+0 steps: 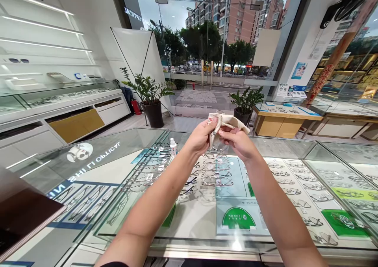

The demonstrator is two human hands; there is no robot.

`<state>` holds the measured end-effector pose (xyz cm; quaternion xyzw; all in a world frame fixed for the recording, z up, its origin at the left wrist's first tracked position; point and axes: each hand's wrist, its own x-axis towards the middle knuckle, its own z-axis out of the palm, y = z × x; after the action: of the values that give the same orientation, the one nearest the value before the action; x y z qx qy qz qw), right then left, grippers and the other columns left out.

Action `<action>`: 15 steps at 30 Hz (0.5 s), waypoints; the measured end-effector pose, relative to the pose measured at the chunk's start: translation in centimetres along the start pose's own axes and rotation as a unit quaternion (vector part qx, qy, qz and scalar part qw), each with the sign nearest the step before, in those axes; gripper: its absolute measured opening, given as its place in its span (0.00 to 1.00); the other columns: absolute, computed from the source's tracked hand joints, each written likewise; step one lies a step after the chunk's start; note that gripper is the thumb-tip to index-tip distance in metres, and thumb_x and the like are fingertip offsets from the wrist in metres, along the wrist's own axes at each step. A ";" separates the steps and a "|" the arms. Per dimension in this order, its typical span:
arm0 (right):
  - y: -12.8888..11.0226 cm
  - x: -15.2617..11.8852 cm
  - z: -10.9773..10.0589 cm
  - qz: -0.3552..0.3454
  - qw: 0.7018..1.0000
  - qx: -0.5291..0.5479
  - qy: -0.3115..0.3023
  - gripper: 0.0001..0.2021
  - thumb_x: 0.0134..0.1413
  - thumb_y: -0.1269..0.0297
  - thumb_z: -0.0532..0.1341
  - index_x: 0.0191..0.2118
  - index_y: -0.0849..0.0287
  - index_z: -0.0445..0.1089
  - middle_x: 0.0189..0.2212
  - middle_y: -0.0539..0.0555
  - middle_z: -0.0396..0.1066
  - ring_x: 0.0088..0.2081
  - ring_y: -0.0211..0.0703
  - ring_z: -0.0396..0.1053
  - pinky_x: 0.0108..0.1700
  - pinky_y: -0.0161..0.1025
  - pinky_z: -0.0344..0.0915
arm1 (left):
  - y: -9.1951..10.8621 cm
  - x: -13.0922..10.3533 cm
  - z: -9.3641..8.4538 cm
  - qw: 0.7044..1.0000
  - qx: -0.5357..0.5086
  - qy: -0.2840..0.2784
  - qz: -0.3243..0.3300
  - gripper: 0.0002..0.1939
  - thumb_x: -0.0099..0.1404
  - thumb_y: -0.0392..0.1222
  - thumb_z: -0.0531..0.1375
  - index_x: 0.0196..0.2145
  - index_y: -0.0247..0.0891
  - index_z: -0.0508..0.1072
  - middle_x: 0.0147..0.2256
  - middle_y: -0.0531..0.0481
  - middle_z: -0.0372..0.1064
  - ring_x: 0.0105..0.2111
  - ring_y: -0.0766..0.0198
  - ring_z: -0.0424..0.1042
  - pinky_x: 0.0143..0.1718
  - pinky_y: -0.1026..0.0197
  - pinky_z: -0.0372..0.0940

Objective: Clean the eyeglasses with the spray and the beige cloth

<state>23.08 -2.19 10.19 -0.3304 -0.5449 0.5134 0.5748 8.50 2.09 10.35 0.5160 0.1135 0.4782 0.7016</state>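
A cream cloth (233,121) with some red and dark print is held up in front of me, above the far part of the glass display case. My left hand (203,135) pinches its left end, thumb on top. The fingers of my right hand (238,141) are closed on its right side, with part of the cloth draped over them. A thin clear edge shows by the cloth, but I cannot make out what is in its folds. Beyond my left forearm a small white bottle (173,148) stands upright on the glass.
Below my arms is the glass display case (195,241) with rows of eyeglasses (217,172) inside. A green MOHOE sign (238,218) lies among them. A dark panel (23,216) juts in at the left. Potted plants (153,113) stand beyond, before glass doors (206,74).
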 end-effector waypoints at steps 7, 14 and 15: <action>0.6 -0.2 0.3 -0.005 1.000 0.010 0.008 0.15 0.43 0.55 0.77 0.37 0.53 0.78 0.31 0.48 0.73 0.31 0.38 0.61 0.34 0.40 0.53 | 0.1 -0.2 0.7 0.998 -0.004 0.046 0.030 0.28 0.51 0.55 0.78 0.39 0.34 0.74 0.30 0.49 0.77 0.22 0.65 0.74 0.25 0.63 0.70; 0.8 -0.2 0.7 0.019 1.000 -0.013 0.015 0.16 0.39 0.52 0.78 0.30 0.55 0.79 0.26 0.48 0.72 0.31 0.39 0.62 0.35 0.41 0.54 | 0.2 0.1 0.6 0.993 -0.006 0.108 0.039 0.31 0.54 0.66 0.74 0.32 0.35 0.71 0.24 0.52 0.73 0.24 0.66 0.74 0.28 0.64 0.72; 0.6 -0.2 0.7 0.020 0.999 -0.011 0.026 0.15 0.39 0.52 0.78 0.31 0.55 0.80 0.27 0.49 0.73 0.31 0.39 0.62 0.35 0.41 0.53 | 0.3 0.1 0.4 0.995 -0.005 0.096 0.033 0.30 0.54 0.65 0.74 0.32 0.35 0.72 0.24 0.52 0.73 0.23 0.66 0.73 0.28 0.64 0.72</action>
<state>22.30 -2.37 9.70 -0.3603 -0.5291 0.5099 0.5747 8.62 1.91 10.84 0.4678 0.1612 0.5488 0.6737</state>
